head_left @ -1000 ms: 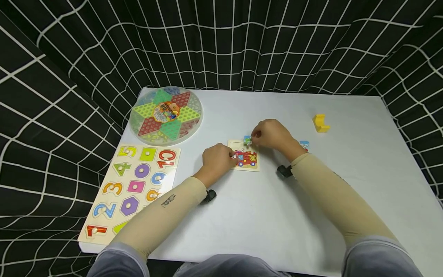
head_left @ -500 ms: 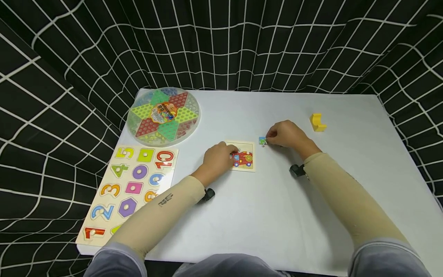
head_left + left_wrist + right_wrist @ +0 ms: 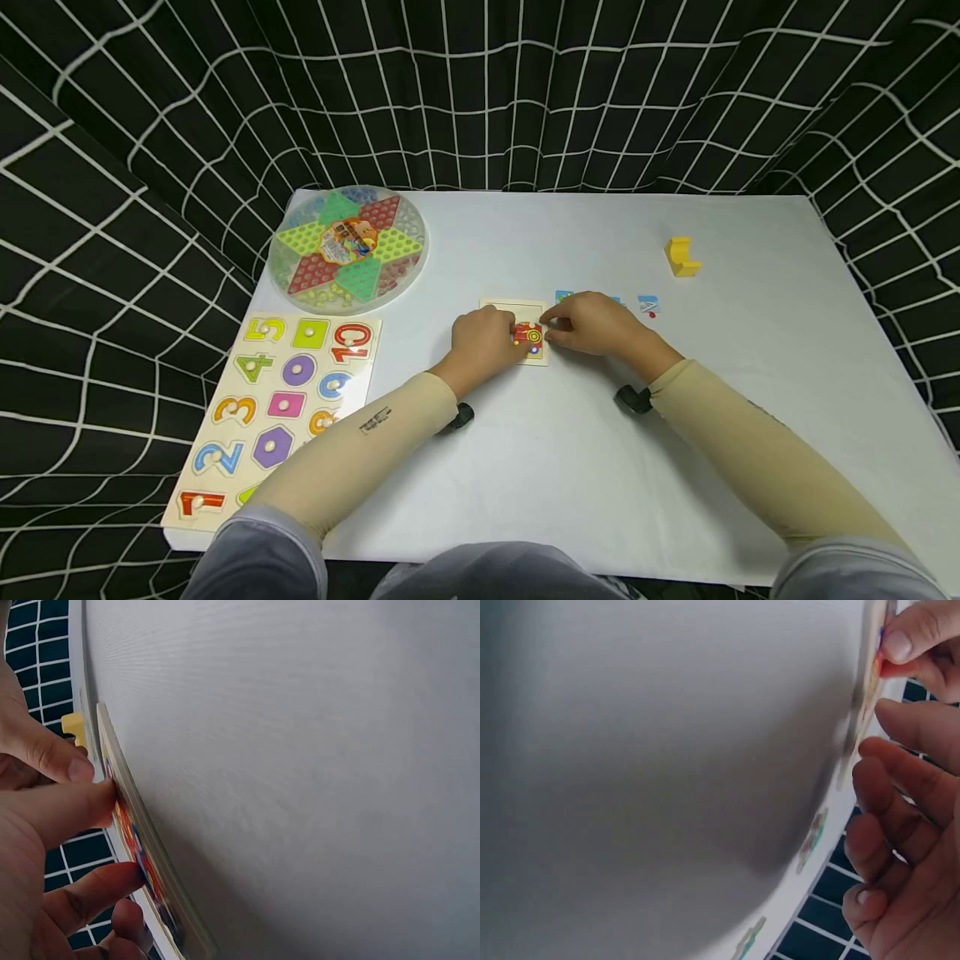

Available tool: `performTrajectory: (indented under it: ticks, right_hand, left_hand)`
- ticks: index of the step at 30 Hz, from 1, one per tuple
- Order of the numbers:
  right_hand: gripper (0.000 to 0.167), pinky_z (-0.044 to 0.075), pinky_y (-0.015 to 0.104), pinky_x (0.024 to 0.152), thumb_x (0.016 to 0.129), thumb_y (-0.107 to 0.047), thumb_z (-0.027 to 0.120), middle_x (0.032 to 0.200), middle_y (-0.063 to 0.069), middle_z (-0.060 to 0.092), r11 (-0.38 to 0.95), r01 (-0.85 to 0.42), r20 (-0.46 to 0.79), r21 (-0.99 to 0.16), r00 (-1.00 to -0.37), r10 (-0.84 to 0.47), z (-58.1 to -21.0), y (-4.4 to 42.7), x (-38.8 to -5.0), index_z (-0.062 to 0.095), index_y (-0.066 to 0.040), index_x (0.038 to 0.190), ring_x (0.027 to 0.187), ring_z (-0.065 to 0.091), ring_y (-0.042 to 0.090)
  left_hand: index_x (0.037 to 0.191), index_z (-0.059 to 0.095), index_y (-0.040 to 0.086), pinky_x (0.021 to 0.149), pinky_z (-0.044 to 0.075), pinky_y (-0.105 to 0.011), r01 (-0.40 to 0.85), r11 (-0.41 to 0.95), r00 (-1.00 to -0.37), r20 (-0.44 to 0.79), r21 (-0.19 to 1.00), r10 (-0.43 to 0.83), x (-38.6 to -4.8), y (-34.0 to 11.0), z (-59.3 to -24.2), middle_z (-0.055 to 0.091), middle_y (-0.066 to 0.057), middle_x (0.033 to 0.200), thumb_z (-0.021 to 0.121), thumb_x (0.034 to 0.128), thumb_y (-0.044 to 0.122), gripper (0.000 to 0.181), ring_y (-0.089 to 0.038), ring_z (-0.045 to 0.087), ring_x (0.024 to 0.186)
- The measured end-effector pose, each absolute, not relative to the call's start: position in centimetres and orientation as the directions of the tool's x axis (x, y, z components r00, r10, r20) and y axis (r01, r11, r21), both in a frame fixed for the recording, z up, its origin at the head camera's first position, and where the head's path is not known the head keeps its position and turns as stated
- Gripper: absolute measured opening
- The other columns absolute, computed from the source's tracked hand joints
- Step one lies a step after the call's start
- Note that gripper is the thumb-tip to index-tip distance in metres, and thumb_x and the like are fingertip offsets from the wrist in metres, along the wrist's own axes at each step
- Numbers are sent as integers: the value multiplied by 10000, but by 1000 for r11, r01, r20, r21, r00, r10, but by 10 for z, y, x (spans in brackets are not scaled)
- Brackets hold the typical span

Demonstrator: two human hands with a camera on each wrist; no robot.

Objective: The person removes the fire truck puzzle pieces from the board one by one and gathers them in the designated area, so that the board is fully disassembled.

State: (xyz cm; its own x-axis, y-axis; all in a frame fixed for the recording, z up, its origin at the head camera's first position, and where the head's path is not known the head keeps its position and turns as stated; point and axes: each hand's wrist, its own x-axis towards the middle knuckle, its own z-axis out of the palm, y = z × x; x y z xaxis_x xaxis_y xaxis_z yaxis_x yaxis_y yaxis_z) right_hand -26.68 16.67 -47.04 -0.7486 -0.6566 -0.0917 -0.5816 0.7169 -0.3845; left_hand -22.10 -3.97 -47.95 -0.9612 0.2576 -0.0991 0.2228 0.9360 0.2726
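Observation:
A small jigsaw puzzle board (image 3: 531, 308) lies flat on the white table; pieces with a red vehicle picture (image 3: 528, 333) fill its lower part. Over its left side, my left hand (image 3: 483, 342) touches the puzzle face with thumb and forefinger, the two tips apart. My right hand (image 3: 594, 323) is at the board's right edge, thumb and fingers spread with nothing between them. Beyond that hand lie loose blue jigsaw pieces (image 3: 648, 305), one partly hidden by the hand. In the right wrist view two loose pieces (image 3: 813, 840) lie near its fingers.
On the left are a wooden number-and-shape peg board (image 3: 300, 408) and, behind it, a round Chinese checkers set (image 3: 348, 250). A yellow curved block (image 3: 681, 257) stands at the back right. Black cloth with a white grid (image 3: 480, 92) surrounds the table.
My right hand carried a blue-green piece away from the board, set it down on the right, then came back to the board's edge. My left hand shifted slightly right over the puzzle.

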Motion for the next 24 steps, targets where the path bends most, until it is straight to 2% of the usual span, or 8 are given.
performTrajectory:
  ticks: [3,8,17,24]
  right_hand:
    - [253,418,318,659,878,-229,714,693,-74,550,712,-599,-84,-366,-741,-666,-474,163,-265,741,-120,1104,681,490,116]
    - [245,415,320,651,858,-241,738,721,-47,541,700,-591,-78,-401,-739,-669,-476,158,-263,733,-96,1056,701,490,139]
    - [259,408,323,670,780,-256,818,763,-11,548,703,-570,-27,-426,-768,-640,-478,153,-262,696,-99,945,745,487,168]
    - [241,424,335,711,768,-260,793,783,-26,586,727,-561,-16,-397,-787,-616,-468,159,-262,718,-102,933,791,511,176]
  left_hand:
    - [786,650,191,548,414,-340,219,942,-962,-104,256,252,-222,-37,-480,547,46,701,703,833,537,353,-134,527,621]
    - [795,646,187,549,416,-341,212,944,-964,-106,253,245,-222,-36,-481,556,41,716,712,835,534,355,-137,532,630]
    - [758,611,191,544,408,-343,213,943,-962,-116,257,249,-220,-36,-482,551,47,683,704,847,531,364,-139,534,616]
    - [748,594,187,518,399,-338,209,939,-962,-113,275,248,-220,-36,-481,544,56,645,689,854,551,391,-135,525,582]
